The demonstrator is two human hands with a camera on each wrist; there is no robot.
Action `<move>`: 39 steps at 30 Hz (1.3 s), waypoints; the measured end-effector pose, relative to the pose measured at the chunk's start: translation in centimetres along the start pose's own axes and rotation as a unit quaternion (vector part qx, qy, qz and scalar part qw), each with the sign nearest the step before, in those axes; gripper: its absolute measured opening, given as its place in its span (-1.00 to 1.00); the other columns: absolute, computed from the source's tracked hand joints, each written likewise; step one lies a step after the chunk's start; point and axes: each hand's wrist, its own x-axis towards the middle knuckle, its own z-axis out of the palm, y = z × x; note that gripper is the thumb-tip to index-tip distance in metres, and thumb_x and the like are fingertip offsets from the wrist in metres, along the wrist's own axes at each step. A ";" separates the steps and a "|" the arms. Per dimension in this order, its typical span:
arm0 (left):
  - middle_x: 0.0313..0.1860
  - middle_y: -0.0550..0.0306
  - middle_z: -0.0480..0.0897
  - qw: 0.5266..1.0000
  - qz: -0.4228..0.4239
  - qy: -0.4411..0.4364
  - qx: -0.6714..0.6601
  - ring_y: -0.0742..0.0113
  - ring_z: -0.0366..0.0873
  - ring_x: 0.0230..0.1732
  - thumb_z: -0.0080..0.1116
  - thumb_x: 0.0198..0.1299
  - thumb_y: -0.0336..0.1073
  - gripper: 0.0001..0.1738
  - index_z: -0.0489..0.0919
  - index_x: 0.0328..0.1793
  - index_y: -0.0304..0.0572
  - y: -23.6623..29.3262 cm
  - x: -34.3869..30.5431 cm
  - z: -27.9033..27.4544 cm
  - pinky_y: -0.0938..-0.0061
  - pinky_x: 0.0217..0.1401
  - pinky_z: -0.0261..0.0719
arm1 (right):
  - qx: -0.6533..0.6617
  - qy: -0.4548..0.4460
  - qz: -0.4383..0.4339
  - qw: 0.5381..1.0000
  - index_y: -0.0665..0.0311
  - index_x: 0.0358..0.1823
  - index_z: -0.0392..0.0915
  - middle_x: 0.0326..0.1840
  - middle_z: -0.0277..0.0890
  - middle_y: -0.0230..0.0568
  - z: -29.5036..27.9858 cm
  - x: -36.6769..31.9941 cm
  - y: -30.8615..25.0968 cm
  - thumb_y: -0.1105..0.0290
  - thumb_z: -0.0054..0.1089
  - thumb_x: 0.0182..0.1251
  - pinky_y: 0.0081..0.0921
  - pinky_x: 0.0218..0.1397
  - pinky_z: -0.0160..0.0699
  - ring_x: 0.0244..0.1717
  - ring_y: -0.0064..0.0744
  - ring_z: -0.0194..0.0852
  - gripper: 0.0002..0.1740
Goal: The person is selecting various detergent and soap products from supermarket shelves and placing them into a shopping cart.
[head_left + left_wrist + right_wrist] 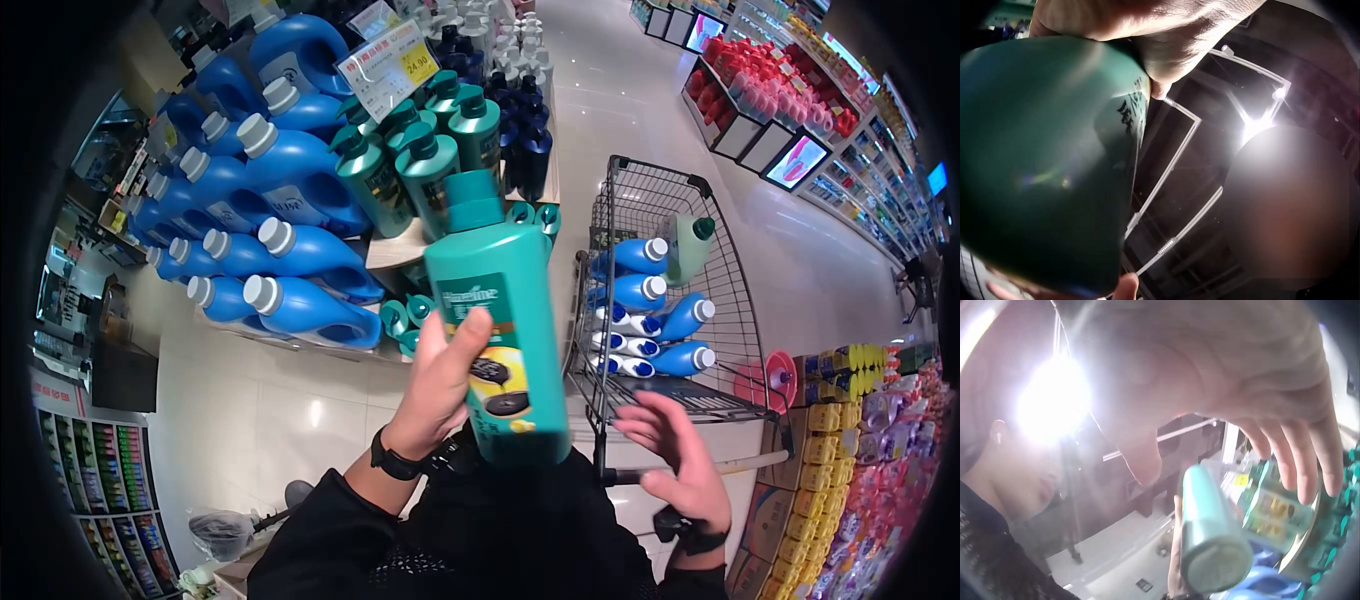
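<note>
My left hand (432, 388) grips a large green shampoo bottle (535, 345) upright in front of my chest. The thumb lies across its front label, which carries dark and yellow pictures; the fingers behind are hidden. Up close in the left wrist view, the bottle's (1041, 169) base and side fill much of the picture, with the palm (1147, 28) against it. My right hand (688, 455) hovers over the handle end of the shopping cart, fingers spread loosely and holding nothing. In the right wrist view its fingers (1300, 456) hang above and beside the bottle (1213, 534).
The wire shopping cart (735, 265) holds blue bottles (640, 292), white bottles (625, 345) and a pale green jug (688, 250). At left stands a display of blue detergent jugs (300, 180) and green pump bottles (425, 165) under a price sign (388, 68). Yellow packs (820, 470) are stacked at right.
</note>
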 end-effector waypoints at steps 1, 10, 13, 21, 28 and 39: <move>0.09 0.04 0.59 0.999 -0.023 -0.022 0.016 0.34 0.63 0.00 0.15 0.36 0.06 -0.38 0.35 0.29 -0.30 -0.7 0.2 0.7 0.42 0.04 0.63 | 0.030 -0.019 0.012 0.999 0.40 0.49 -0.01 0.41 0.24 0.07 0.9 1.4 -0.5 0.32 0.49 0.06 -0.24 0.49 0.19 0.42 -0.16 0.28 0.04; 0.17 0.02 0.55 0.992 -0.062 -0.099 0.055 0.32 0.55 0.17 -0.10 0.47 0.12 -0.37 0.34 0.33 -0.32 -1.9 0.0 4.0 0.42 0.22 0.52 | 0.172 -0.040 -0.005 0.984 0.41 0.37 0.24 0.23 0.44 -0.15 4.2 3.7 1.9 0.47 0.39 0.01 -0.44 0.29 0.40 0.22 -0.40 0.44 -0.17; 0.28 0.03 0.45 0.990 -0.100 -0.099 0.021 0.34 0.37 0.31 -0.02 0.41 -0.17 -0.40 0.20 0.47 -0.32 -2.3 -0.6 3.3 0.39 0.40 0.28 | 0.282 -0.041 0.086 0.955 0.41 0.44 0.07 0.15 0.46 0.11 4.2 3.2 2.0 0.30 0.25 0.00 -0.15 0.21 0.62 0.13 0.01 0.57 -0.07; 0.32 -0.03 0.40 0.986 -0.101 -0.132 0.008 0.26 0.39 0.30 0.09 0.16 -0.25 -0.20 0.09 0.52 -0.34 -2.9 -0.9 2.5 0.37 0.39 0.32 | 0.254 -0.039 0.078 0.963 0.40 0.44 0.07 0.14 0.47 0.12 4.6 3.4 2.2 0.27 0.26 0.01 -0.21 0.16 0.65 0.07 -0.02 0.61 -0.07; 0.28 0.00 0.42 0.987 -0.088 -0.132 0.035 0.29 0.41 0.28 0.27 0.07 -0.24 -0.11 0.11 0.50 -0.31 -3.1 -0.7 2.2 0.36 0.36 0.38 | 0.248 -0.035 0.065 0.966 0.40 0.32 0.31 0.16 0.48 -0.18 4.7 3.6 2.2 0.44 0.30 -0.02 -0.46 0.21 0.43 0.14 -0.40 0.47 -0.23; 0.21 0.00 0.49 0.989 -0.088 -0.112 0.044 0.29 0.47 0.21 0.28 0.09 -0.27 -0.19 0.19 0.45 -0.32 -3.2 -0.9 2.8 0.35 0.29 0.44 | 0.224 -0.024 0.033 0.974 0.41 0.29 0.31 0.14 0.48 -0.18 4.9 3.3 2.7 0.42 0.29 -0.02 -0.46 0.21 0.43 0.12 -0.39 0.47 -0.25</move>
